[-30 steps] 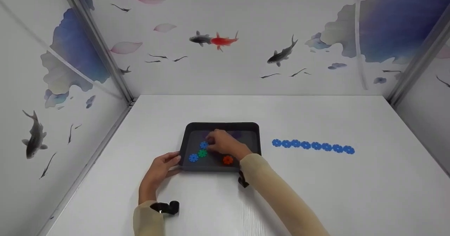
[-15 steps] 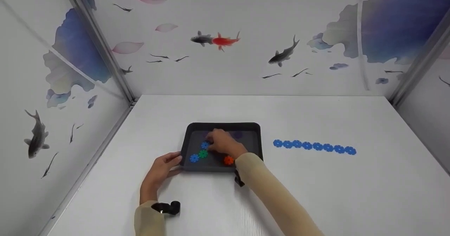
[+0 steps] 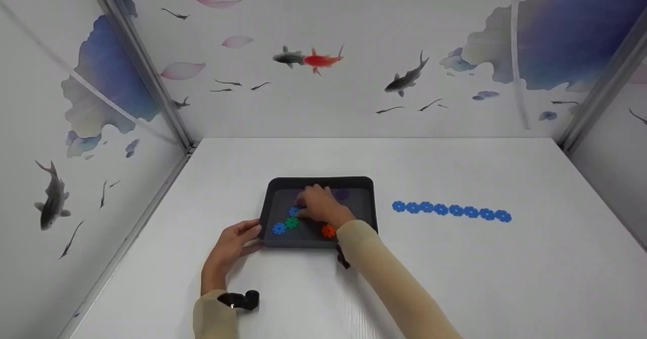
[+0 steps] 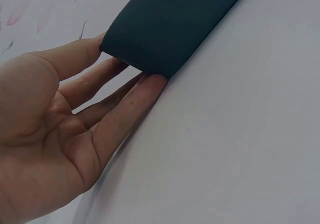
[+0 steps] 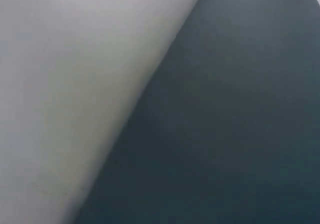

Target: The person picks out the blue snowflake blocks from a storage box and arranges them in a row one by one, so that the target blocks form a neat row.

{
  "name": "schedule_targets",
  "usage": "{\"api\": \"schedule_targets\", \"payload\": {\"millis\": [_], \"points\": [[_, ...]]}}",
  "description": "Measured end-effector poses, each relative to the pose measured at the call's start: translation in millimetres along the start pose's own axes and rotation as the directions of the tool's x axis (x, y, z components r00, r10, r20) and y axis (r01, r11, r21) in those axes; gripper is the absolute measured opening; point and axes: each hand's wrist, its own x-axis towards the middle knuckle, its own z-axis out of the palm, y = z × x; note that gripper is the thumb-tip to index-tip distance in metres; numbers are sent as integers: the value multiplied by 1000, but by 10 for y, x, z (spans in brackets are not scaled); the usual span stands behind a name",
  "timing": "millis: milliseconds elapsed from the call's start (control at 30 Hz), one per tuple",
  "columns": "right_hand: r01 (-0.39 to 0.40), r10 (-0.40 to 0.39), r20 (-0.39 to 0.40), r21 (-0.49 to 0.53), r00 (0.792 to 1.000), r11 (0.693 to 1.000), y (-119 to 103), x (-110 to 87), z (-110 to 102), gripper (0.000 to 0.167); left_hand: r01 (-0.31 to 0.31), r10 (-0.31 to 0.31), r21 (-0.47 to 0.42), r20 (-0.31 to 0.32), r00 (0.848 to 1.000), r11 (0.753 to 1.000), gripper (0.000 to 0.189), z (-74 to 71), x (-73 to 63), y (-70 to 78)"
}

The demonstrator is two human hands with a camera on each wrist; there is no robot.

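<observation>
In the head view a dark shallow tray [image 3: 318,244] stands mid-table. My left hand [image 3: 230,243] holds its left side; in the left wrist view the thumb [image 4: 82,54] meets the upper edge and a finger [image 4: 150,87] lies low against the wall. My right hand [image 3: 321,205] reaches into the tray with bent fingers, its thumb beside a small blue flower-shaped disc [image 3: 292,211]; I cannot tell whether the fingertips grip a piece. Near it lie a green disc [image 3: 291,223], another blue disc and an orange-red disc [image 3: 328,231]. Purple discs [image 3: 342,194] sit at the back.
Right of the tray, several blue flower-shaped discs form a joined row [image 3: 456,210] on the white table [image 3: 429,167]. The tray's raised rim surrounds the right hand. White printed panels [image 3: 354,111] rise behind and at both sides.
Both hands stay almost where they were, the left at the tray's side and the right inside it. The right forearm has shifted slightly left since the earliest frame.
</observation>
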Motion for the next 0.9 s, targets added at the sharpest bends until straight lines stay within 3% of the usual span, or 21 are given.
{"api": "schedule_targets", "payload": {"millis": [900], "points": [[-85,85,0,108,996,991,-23,44,-13,31,-6,6,-21,-9,1000,1000,44,-5,1,-10]]}}
